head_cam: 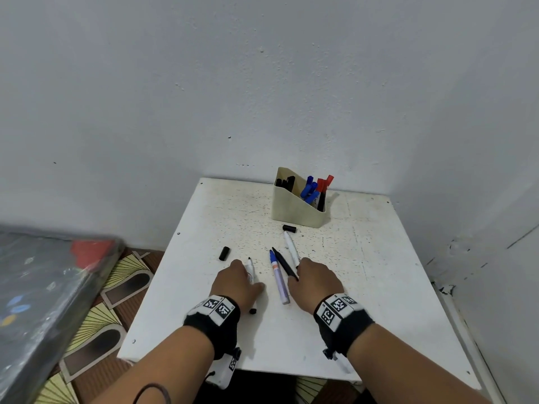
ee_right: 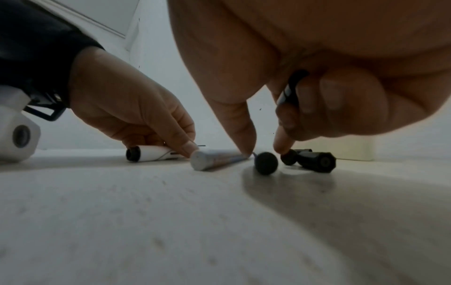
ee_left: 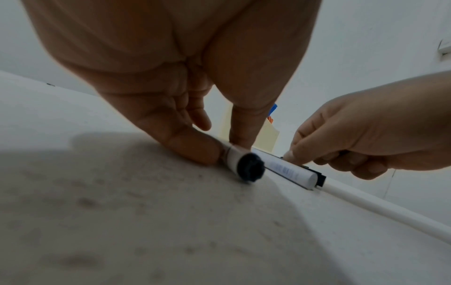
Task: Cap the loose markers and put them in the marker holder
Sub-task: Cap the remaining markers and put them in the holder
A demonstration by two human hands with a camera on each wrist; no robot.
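four uncapped markers [head_cam: 280,282] flat on table, cream holder [head_cam: 296,209] behind

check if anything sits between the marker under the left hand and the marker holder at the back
Nothing blocks it. The left hand pinches the white marker with its fingers. Bare table lies between it and the marker holder. One black cap lies left of that line, another black cap right in front of the holder.
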